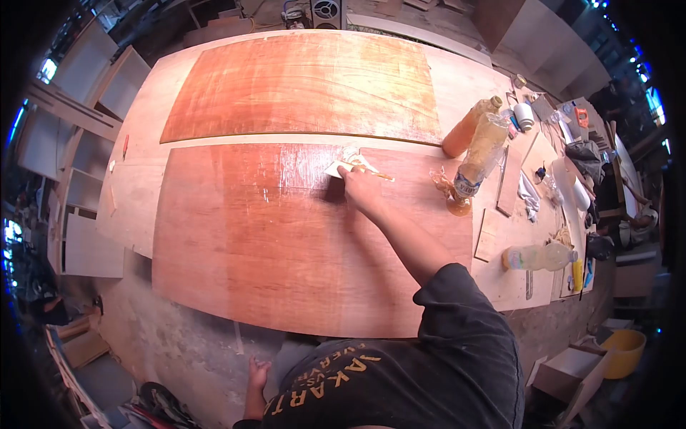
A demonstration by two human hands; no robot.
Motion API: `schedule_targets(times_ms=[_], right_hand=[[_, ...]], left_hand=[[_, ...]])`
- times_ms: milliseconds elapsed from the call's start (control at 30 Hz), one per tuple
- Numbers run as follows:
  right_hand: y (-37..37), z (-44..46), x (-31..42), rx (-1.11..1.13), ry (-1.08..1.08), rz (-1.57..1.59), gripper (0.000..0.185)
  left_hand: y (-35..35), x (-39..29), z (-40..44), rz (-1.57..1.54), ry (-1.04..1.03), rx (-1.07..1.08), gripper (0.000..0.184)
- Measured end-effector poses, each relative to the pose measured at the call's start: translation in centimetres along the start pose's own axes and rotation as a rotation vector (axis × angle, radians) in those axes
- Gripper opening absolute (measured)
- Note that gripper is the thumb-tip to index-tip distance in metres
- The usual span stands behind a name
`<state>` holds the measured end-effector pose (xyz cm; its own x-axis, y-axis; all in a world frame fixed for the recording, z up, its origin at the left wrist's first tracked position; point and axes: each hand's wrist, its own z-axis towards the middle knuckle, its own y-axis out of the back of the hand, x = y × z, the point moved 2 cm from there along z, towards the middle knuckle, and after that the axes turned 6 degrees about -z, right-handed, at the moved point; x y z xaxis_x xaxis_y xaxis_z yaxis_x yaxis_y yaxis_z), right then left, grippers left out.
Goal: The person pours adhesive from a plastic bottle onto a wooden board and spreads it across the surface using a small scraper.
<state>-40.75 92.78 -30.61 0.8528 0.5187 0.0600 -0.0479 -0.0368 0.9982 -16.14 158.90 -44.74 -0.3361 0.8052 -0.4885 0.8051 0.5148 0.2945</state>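
Observation:
My right hand [363,187] pinches a flat white spreader [334,169] against the reddish plywood panel [286,250]. Around it, the wood is wet and glossy, and a pale smear of glue-like stuff [351,154] lies at the panel's far edge. A thin brownish strip [383,176], perhaps liquid or a stick, shows just right of the fingers. Low beside my body, off the table, hangs my left hand [259,372], its fingers apart and holding nothing. A second plywood panel [307,86], shiny orange, lies behind the first.
Right of the panels are an orange-filled bottle [463,130], a labelled plastic bottle [484,149] and another bottle [539,257] on its side. Wood strips [509,179], a white cup [524,116] and an orange-handled saw [582,116] lie farther right. A yellow bucket [624,353] stands on the floor.

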Motion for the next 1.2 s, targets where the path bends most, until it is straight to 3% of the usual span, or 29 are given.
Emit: schedule_targets(times_ms=[500, 733, 833, 1200], right_hand=[[-2.1, 4.2, -2.3, -0.016, -0.099, -0.044, 0.044], [0.5, 5.5, -4.2, 0.323, 0.052, 0.019, 0.056], [-1.1, 5.5, -4.3, 0.37, 0.172, -0.028, 0.059], [1.2, -4.7, 0.2, 0.637, 0.291, 0.013, 0.053]], left_hand=[[-0.4, 0.3, -0.9, 0.09, -0.042, -0.024, 0.084], [-1.1, 2.4, 0.1, -0.026, -0.072, 0.002, 0.086], [-1.7, 3.2, 0.7, 0.013, -0.107, -0.025, 0.089], [-0.6, 4.0, 1.3, -0.095, -0.173, 0.043, 0.09]])
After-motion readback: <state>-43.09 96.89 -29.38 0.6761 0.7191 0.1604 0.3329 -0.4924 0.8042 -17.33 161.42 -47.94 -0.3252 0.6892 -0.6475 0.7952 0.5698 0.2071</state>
